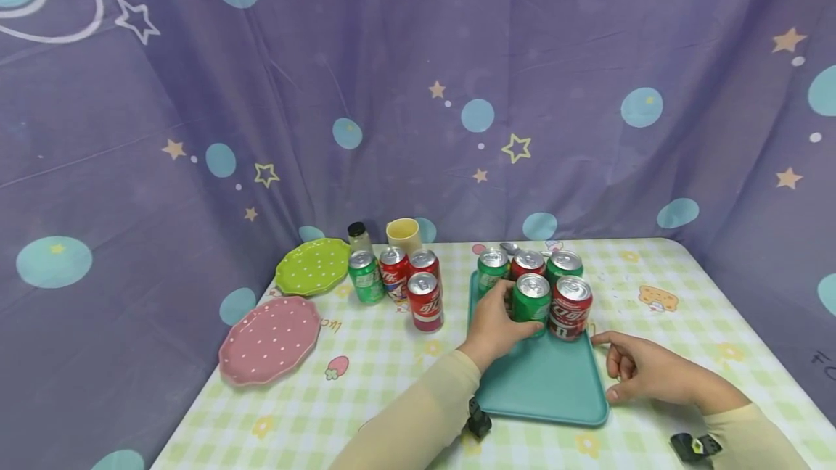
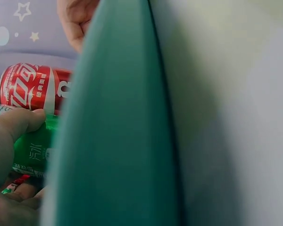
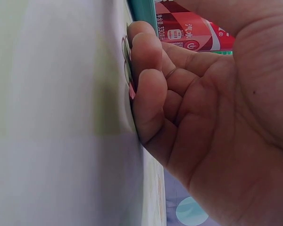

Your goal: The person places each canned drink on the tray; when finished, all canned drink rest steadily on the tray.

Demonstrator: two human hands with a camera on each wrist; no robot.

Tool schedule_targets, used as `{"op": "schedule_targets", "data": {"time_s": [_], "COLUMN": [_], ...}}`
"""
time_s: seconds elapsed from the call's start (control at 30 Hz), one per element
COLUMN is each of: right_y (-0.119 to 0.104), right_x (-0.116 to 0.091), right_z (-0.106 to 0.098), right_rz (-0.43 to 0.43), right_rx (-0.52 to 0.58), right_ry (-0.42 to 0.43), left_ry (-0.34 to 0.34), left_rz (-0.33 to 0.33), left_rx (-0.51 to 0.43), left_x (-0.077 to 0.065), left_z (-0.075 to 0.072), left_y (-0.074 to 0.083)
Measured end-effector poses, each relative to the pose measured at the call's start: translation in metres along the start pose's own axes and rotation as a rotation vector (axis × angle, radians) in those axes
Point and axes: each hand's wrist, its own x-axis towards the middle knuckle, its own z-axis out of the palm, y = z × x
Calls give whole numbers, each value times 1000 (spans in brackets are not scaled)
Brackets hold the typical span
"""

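My left hand grips a green soda can, thumb on the near side and fingers round the far left side. The can stands upright on a teal tray, beside a red cola can. Behind these two, a row holds a green can, a red can and another green can. In the left wrist view the tray's rim covers part of the gripped can. My right hand rests on the table just right of the tray, fingers loosely curled around nothing, index fingertip at the rim.
Left of the tray stand a green can and several red cans. Behind them are a yellow mug and a black-capped jar. A green plate and a pink plate lie farther left. A spoon lies behind the tray.
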Motion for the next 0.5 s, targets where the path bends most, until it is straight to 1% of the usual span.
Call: {"op": "schedule_targets", "data": {"time_s": [0.13, 0.23, 0.5], "right_y": [-1, -1, -3], "right_x": [0, 0, 0], "right_z": [0, 0, 0], "right_rz": [2, 1, 8], "right_rx": [0, -5, -3], "right_ry": [0, -1, -3], "left_ry": [7, 3, -2], "left_rz": [-12, -25, -23], "left_rx": [22, 20, 24], "left_x": [-1, -2, 0], "left_z": [0, 0, 0], "left_y": [3, 4, 3]}}
